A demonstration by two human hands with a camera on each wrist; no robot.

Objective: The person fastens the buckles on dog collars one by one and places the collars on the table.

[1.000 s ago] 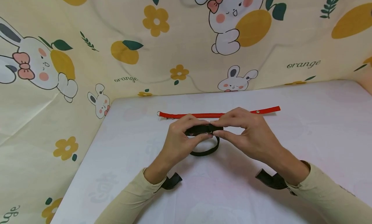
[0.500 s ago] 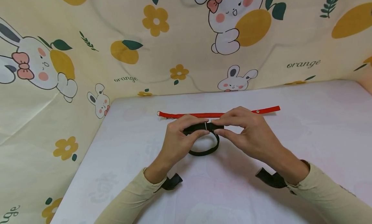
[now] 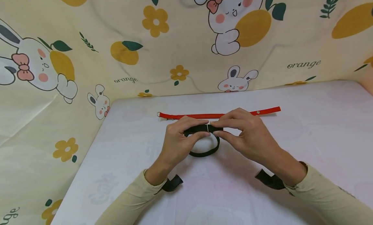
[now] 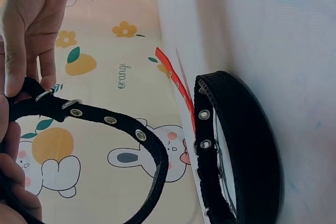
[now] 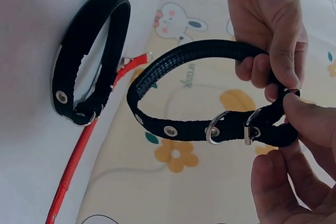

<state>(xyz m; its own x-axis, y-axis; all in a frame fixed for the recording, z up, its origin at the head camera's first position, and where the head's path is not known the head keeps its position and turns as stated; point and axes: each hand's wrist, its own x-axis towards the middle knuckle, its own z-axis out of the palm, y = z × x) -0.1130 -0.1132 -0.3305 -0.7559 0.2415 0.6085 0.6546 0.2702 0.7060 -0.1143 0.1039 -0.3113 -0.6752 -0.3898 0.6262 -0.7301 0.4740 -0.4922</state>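
Both hands hold a black dog collar (image 5: 181, 129) up over the table, closed into a loop. My left hand (image 3: 179, 137) pinches its band from the left between thumb and fingers. From the right, my right hand (image 3: 247, 131) pinches the strap close to the left fingertips. The collar's metal buckle (image 5: 252, 129) and D-ring (image 5: 214, 128) show in the right wrist view, with eyelets along the strap. A thin metal edge stands between the two hands in the head view. A second black collar (image 4: 257, 145), also looped, lies on the table below in both wrist views.
A red collar (image 3: 204, 116) lies stretched out behind the hands, with a ring at its left end. The white-covered table (image 3: 131, 186) meets a patterned cloth (image 3: 189, 40) at the back and left.
The held collar has turned slightly, so a bright metal edge now shows where the dark buckle side faced earlier. My left hand has shifted a little left; the red collar has not moved.
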